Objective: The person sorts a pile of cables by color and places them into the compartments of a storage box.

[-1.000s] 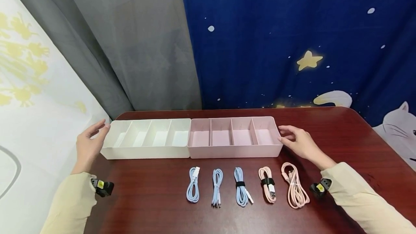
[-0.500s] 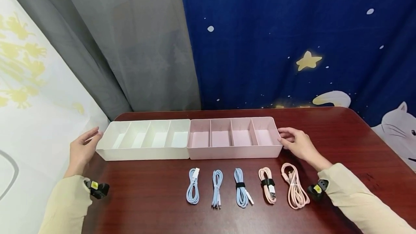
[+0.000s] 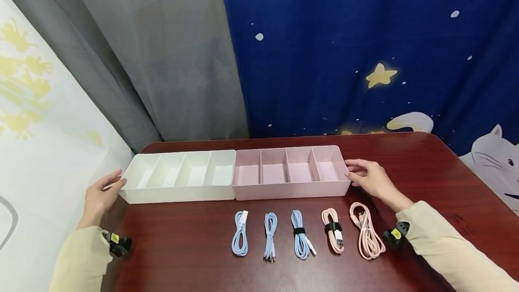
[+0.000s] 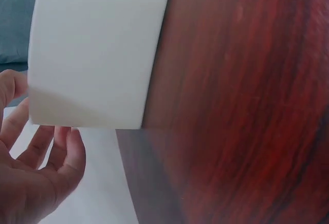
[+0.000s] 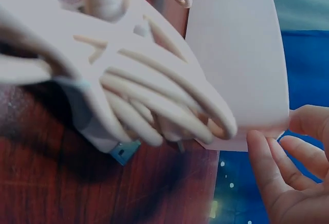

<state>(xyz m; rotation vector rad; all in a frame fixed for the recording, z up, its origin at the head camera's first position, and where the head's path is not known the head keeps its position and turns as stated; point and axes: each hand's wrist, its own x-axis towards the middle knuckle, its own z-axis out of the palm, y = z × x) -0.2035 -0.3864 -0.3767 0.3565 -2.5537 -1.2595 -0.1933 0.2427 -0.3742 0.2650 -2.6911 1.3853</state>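
My left hand [image 3: 100,197] is at the left end of a white box [image 3: 182,194] with several compartments. In the left wrist view its loosely bent fingers touch the end of that box. At the opposite end of the row, my right hand [image 3: 375,181] touches a pink divided box [image 3: 289,190] with its fingertips. The two boxes stand end to end, with bare compartments. In front lie three coiled blue cables [image 3: 239,240], a pink cable [image 3: 333,233] bound with a black strap, and a larger pink cable coil [image 5: 154,90], which looms close in the right wrist view.
The dark red wooden table [image 3: 182,247] has its far edge behind the boxes. A grey curtain [image 3: 190,57] and a blue star-patterned curtain [image 3: 308,48] hang beyond it. A white patterned sheet [image 3: 44,157] is on the left.
The white box's left end has shifted slightly left and nearer, and my left hand has moved outward and down with it. My right hand stays at the pink box's end. The cables stay put.
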